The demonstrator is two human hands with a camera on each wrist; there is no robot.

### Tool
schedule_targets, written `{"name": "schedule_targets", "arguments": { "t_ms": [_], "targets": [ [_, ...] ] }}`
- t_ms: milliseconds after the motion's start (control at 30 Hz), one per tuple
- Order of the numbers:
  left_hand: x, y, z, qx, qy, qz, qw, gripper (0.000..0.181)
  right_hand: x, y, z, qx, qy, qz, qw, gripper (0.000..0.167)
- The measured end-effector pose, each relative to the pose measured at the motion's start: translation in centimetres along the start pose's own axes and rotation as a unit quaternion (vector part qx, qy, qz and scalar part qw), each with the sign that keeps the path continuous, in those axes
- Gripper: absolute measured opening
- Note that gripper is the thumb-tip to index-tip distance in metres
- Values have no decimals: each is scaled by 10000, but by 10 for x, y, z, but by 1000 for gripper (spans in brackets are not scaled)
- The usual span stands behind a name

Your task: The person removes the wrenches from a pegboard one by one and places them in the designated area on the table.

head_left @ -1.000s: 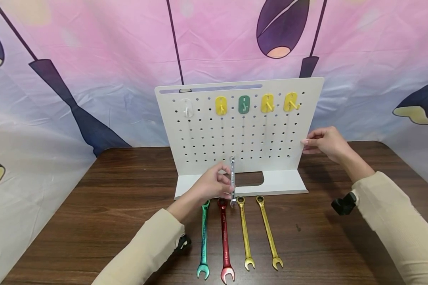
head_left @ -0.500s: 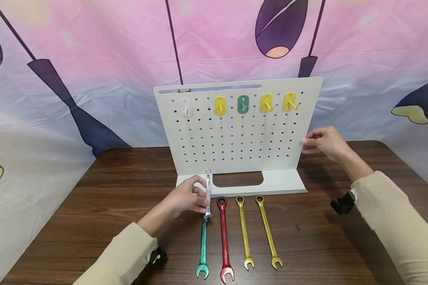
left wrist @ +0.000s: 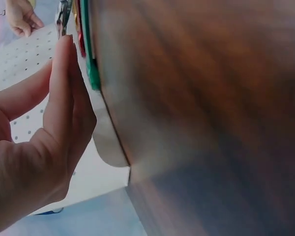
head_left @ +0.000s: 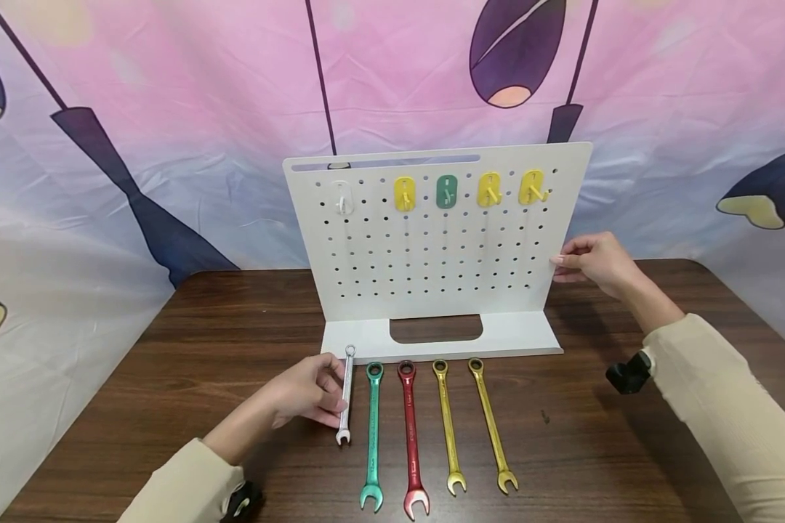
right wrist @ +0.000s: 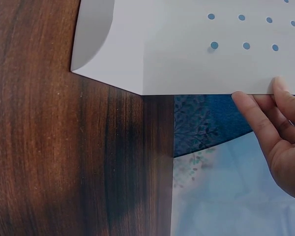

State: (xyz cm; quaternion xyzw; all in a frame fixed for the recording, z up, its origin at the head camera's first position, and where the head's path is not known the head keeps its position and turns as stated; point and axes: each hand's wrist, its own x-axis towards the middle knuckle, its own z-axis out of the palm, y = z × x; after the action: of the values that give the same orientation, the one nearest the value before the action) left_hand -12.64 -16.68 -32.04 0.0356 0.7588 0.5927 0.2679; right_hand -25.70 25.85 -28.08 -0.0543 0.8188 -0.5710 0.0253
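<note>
In the head view my left hand [head_left: 310,391] pinches a small silver combination wrench [head_left: 347,396] between thumb and fingers, left of the green wrench [head_left: 373,436]. Its ring end points toward the white pegboard [head_left: 432,254]; whether it touches the table cannot be told. Beside the green one lie a red wrench [head_left: 411,436] and two yellow wrenches, one nearer [head_left: 450,428] and one farther right [head_left: 493,425]. My right hand [head_left: 595,263] holds the pegboard's right edge, thumb on the front face; the right wrist view shows the fingers [right wrist: 258,118] behind that edge.
Across the board's upper part sit a white hook [head_left: 342,198], a green hook [head_left: 446,192] and several yellow hooks [head_left: 404,194]. The board's foot [head_left: 517,338] rests on the brown wooden table [head_left: 235,327]. A patterned cloth [head_left: 190,109] hangs behind.
My left hand has carried the silver wrench from before the board's middle leftward and down toward me, past the red and green wrenches. The right hand stays at the board's edge.
</note>
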Motion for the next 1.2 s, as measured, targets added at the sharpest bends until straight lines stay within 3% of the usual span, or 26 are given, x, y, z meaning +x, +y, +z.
{"name": "schedule_targets", "arguments": {
  "t_ms": [233,500,867,1200],
  "targets": [
    [-8,-10,-4,88,-115,-195,9997,31,0,0,0,10,1,19,10000,19],
    [-8,-12,-2,254,-13,-334,9991,31,0,0,0,0,-13,30,10000,20],
    [-10,-11,4,782,624,-569,9933,25,0,1,-1,29,-82,-3,10000,21],
    [-11,-13,6,1083,764,-553,9896,25,-1,1,-1,-90,-104,-32,9999,25]
  ]
}}
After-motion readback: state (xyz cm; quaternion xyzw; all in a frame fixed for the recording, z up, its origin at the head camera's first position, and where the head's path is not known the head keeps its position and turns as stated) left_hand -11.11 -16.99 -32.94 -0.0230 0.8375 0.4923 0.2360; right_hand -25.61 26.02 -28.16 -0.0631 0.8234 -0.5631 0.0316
